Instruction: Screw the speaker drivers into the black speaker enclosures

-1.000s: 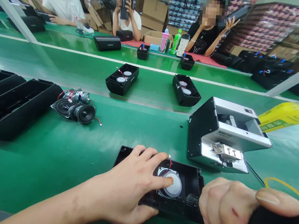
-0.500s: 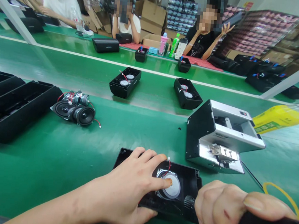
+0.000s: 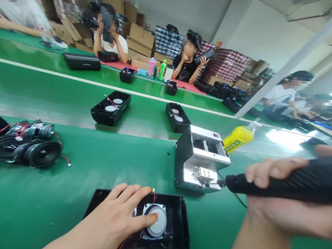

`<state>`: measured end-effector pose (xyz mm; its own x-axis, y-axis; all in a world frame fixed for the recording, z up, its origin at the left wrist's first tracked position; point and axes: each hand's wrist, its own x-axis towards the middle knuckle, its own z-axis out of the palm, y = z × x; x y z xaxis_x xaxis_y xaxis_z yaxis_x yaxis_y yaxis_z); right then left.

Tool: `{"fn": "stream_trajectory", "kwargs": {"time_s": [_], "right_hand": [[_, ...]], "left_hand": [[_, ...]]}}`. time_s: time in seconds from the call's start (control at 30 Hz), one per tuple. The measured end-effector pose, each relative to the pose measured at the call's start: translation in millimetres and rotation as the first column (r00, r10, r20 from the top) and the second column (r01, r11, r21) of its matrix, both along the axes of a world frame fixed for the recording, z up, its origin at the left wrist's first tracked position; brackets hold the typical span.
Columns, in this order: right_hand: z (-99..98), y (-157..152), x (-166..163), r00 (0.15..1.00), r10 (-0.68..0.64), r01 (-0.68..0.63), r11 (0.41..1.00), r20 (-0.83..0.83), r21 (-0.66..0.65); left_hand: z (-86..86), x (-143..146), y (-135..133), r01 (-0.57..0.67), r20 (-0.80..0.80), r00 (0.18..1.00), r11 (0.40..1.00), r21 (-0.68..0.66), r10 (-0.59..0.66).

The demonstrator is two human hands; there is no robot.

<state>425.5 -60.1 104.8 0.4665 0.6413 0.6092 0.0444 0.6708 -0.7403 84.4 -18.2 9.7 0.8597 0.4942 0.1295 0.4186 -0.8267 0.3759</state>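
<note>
Now, left hand (image 3: 112, 222): lying flat, fingertip pressing silver speaker (image 3: 154, 225) inside black housing (image 3: 179, 233) on table (image 3: 93, 172).
Right hand (image 3: 280, 202): grip closing around black screwdriver (image 3: 287, 184), tip pointing at screw feeder (image 3: 200, 161).
Progress: speaker is sitting in place; fastening seems not yet done.

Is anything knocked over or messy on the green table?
Yes. The yellow bottle lies on its side behind the silver machine. Loose speakers sit in a tangled heap with their wires at the left.

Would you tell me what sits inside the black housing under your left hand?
Inside the black housing a round silver speaker driver with red wires shows; the left hand presses on it and covers the housing's left half.
</note>
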Motion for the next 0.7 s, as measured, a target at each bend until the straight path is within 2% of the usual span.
{"fn": "stream_trajectory", "kwargs": {"time_s": [0.07, 0.13, 0.33, 0.6, 0.7], "right_hand": [[4.2, 20, -17, 0.988, -0.153, 0.150, 0.978, 0.010, 0.147], [2.2, 32, -28, 0.977, -0.211, 0.209, 0.966, -0.002, 0.152], [-4.2, 35, -32, 0.976, -0.216, 0.215, 0.974, 0.005, 0.076], [-5.7, 34, -28, 0.980, -0.196, 0.197, 0.978, -0.011, 0.069], [-7.2, 32, -27, 0.984, -0.181, 0.180, 0.982, 0.000, 0.058]], "left_hand": [[-1.9, -2, -2, -0.008, 0.003, 1.000, 1.000, 0.025, 0.008], [-2.6, -4, -2, -0.006, -0.008, 1.000, 0.999, 0.042, 0.006], [-6.3, -5, 2, 0.007, -0.001, 1.000, 0.999, 0.051, -0.007], [-2.7, -4, 1, 0.007, -0.039, 0.999, 1.000, 0.023, -0.006], [-8.4, -5, 3, 0.012, -0.027, 1.000, 0.999, 0.031, -0.011]]}}
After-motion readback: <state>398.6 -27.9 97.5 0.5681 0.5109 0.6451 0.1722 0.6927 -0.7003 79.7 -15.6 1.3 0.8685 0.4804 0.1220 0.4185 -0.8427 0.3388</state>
